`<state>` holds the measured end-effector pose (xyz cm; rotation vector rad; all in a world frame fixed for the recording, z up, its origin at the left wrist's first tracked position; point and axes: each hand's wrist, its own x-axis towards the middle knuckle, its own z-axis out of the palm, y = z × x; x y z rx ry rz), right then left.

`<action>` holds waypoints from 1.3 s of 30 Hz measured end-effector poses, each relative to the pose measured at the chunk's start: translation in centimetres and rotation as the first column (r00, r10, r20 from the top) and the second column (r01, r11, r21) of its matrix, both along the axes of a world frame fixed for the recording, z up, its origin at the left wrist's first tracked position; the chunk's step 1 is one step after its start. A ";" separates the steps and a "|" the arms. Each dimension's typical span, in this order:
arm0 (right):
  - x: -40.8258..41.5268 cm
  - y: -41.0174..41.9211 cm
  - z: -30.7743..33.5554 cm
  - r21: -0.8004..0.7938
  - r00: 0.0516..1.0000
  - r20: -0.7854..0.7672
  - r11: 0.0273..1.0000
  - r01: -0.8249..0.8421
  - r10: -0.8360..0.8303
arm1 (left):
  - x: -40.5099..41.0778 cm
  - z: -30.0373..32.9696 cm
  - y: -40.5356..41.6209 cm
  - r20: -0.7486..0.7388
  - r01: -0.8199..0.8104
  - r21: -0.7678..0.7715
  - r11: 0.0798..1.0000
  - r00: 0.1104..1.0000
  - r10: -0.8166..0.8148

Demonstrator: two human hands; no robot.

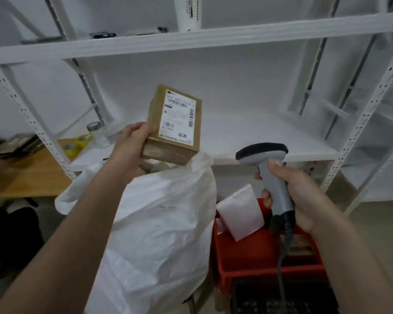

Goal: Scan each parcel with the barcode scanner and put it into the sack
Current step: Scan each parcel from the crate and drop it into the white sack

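parcel (173,125): matt brown cardboard, paper label | sack (159,223): crinkled white plastic weave | scanner (275,177): smooth grey plastic | desk (25,177): wood

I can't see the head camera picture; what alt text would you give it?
A person's left hand holds a labelled cardboard parcel above an open white sack, while the right hand grips a grey barcode scanner. A red crate sits beside the sack, below white shelving.

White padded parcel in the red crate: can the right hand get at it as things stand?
Probably not yet. The right hand grips the barcode scanner, so it has no free fingers. The white padded parcel stands uncovered in the red crate, just beside that hand.
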<state>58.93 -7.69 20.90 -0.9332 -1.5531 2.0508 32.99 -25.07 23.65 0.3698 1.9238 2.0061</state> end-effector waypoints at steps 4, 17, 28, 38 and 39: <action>-3.1 -0.4 -1.2 -0.026 0.998 0.051 0.999 0.037 -0.036 | -4.7 -0.2 0.2 -0.023 -0.113 -0.139 0.984 0.994 0.111; -6.5 1.7 -3.2 -0.139 0.985 0.073 0.977 0.164 -0.155 | -7.3 -2.4 5.1 -0.313 -0.054 -0.809 0.586 0.883 -0.351; 4.8 9.3 -5.9 -0.110 0.920 0.175 0.921 0.373 -0.351 | 7.7 -4.0 19.0 -0.847 0.119 -0.310 0.943 0.416 -0.331; 12.6 17.9 -20.8 -0.176 0.817 0.301 0.813 0.555 -0.492 | 15.9 -32.9 32.1 -0.156 0.458 -0.755 0.468 0.568 -0.808; 13.0 18.6 -23.0 -0.179 0.804 0.308 0.799 0.574 -0.509 | 16.4 -36.0 33.3 -0.100 0.484 -0.775 0.407 0.541 -0.835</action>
